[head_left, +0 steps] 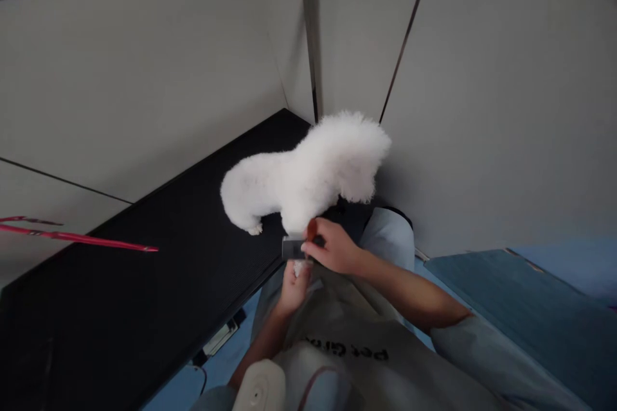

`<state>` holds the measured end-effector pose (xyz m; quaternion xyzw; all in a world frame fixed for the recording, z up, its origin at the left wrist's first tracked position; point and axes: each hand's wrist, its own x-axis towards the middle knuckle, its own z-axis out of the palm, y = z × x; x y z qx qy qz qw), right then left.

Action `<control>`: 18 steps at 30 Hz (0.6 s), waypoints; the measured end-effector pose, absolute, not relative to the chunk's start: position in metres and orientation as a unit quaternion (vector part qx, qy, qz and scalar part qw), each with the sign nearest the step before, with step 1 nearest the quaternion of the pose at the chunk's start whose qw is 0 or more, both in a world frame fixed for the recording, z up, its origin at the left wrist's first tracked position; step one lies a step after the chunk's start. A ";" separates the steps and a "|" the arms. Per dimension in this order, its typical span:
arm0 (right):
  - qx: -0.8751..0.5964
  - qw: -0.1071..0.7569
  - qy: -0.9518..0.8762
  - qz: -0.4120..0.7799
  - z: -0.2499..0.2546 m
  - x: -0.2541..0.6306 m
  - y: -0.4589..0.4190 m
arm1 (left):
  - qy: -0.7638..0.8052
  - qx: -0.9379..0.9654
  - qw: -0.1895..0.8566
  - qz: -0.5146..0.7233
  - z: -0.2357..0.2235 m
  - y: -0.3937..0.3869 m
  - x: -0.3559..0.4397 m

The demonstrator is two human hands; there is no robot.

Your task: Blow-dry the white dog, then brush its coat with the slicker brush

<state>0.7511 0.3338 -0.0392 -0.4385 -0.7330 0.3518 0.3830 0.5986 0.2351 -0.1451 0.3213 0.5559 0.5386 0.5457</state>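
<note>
A white, fluffy dog (pixel 308 173) stands on a black table (pixel 193 257), its head toward the right. My right hand (pixel 337 249) is closed around the brown handle of a slicker brush (pixel 293 248). The brush's flat grey head lies across the dog's front leg, close to my body. Just below the brush, my left hand (pixel 293 289) is closed on the end of that leg, and a little white fur of the paw shows between thumb and fingers. The bristles are hidden from this side.
A red strap (pixel 96 241) hangs over the table at the left. Grey walls (pixel 159 77) meet behind the dog at an upright post (pixel 312 26). My apron and light trousers press near the table's front edge. A blue-green mat-like surface (pixel 520 314) lies at the right.
</note>
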 end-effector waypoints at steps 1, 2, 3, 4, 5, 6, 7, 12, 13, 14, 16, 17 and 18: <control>-0.438 0.379 -0.724 0.375 -0.041 0.752 0.334 | 0.551 0.316 0.568 0.524 -0.141 0.236 0.597; -0.458 0.393 -0.702 0.378 -0.043 0.753 0.335 | 0.545 0.308 0.587 0.513 -0.138 0.237 0.596; -0.486 0.422 -0.673 0.364 -0.044 0.754 0.336 | 0.538 0.298 0.605 0.506 -0.133 0.238 0.596; -0.504 0.451 -0.650 0.347 -0.045 0.755 0.337 | 0.528 0.285 0.618 0.507 -0.129 0.239 0.596; -0.500 0.465 -0.643 0.346 -0.046 0.756 0.337 | 0.515 0.273 0.630 0.514 -0.125 0.240 0.596; -0.478 0.463 -0.650 0.366 -0.046 0.756 0.338 | 0.498 0.262 0.642 0.521 -0.121 0.242 0.598; -0.450 0.450 -0.660 0.398 -0.046 0.757 0.338 | 0.480 0.252 0.653 0.528 -0.117 0.243 0.599; -0.492 0.510 -0.589 0.389 -0.048 0.759 0.344 | 0.459 0.183 0.689 0.530 -0.103 0.247 0.606; -0.481 0.516 -0.593 0.388 -0.049 0.759 0.345 | 0.469 0.167 0.696 0.517 -0.102 0.248 0.606; -0.450 0.502 -0.612 0.413 -0.050 0.760 0.345 | 0.477 0.152 0.705 0.502 -0.100 0.249 0.606; -0.379 0.448 -0.644 0.491 -0.051 0.761 0.347 | 0.481 0.129 0.722 0.481 -0.100 0.250 0.605; -0.372 0.435 -0.640 0.512 -0.052 0.762 0.349 | 0.475 0.120 0.727 0.481 -0.100 0.250 0.604; -0.392 0.444 -0.625 0.509 -0.053 0.763 0.350 | 0.469 0.114 0.729 0.485 -0.100 0.250 0.604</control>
